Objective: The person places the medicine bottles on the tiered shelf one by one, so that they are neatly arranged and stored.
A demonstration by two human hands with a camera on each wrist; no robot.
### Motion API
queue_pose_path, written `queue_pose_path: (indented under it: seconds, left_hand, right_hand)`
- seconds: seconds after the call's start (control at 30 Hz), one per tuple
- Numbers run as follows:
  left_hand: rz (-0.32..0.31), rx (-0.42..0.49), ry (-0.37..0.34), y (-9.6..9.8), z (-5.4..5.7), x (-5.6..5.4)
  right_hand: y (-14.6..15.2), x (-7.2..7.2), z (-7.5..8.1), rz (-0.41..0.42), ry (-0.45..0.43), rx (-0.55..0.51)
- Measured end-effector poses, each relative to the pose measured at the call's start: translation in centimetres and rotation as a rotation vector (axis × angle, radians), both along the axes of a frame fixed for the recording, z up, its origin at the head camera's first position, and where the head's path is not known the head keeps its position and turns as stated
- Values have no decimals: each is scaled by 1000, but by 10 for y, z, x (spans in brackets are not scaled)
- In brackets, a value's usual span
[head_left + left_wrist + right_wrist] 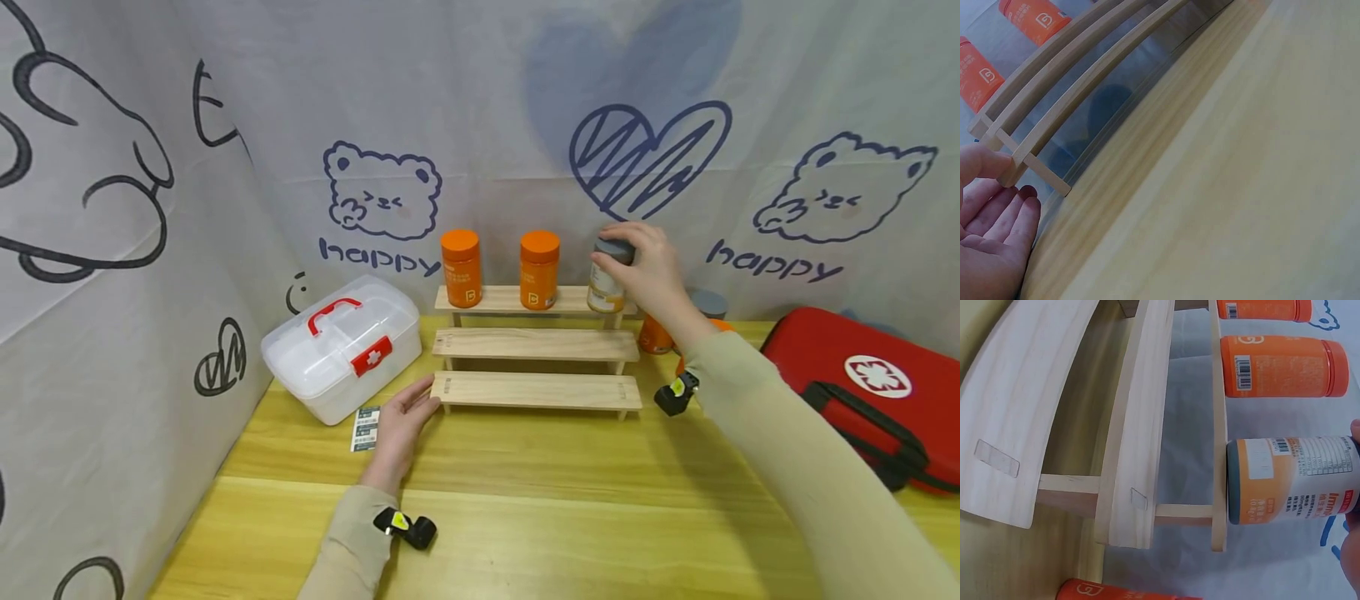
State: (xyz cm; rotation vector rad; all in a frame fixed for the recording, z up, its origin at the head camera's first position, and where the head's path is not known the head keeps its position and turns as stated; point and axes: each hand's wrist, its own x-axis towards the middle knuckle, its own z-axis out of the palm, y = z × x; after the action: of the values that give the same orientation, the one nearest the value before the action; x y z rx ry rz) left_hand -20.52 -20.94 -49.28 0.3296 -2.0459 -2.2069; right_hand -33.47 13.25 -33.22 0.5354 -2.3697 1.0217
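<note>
A three-tier wooden rack (pixel 536 343) stands on the table. Its lowest board's left end is pinched by my left hand (pixel 401 429), with thumb above and fingers beneath in the left wrist view. At the right end of the top tier, my right hand (pixel 651 260) grips a white-and-yellow supplement bottle (pixel 1294 481) around its grey lid. The bottle is upright, its base touching the top board. Two orange bottles with orange lids share that tier, one at the left end (pixel 461 271) and one in the middle (pixel 539 271).
Left of the rack is a clear first-aid box (pixel 341 350) with a red handle; a blister pack (pixel 365 430) lies beside it. More bottles, including an orange one (pixel 655 335), stand behind my right forearm. A red first-aid bag (pixel 810 342) lies far right. A printed curtain hangs behind.
</note>
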Motion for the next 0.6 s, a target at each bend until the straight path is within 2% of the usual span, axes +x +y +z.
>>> queue_pose_path:
  seconds: [0.2,0.43,0.6]
  left_hand:
    - [-12,27,-10,-1,2,2]
    - [-24,47,-25,-1,2,1]
    - [-16,51,2,0,0,4]
  right_hand:
    - [1,-3,-4,28,15,-1]
    - [5,-1,-9,75,-3,-53]
    - [8,2,-13,104,-11,-96]
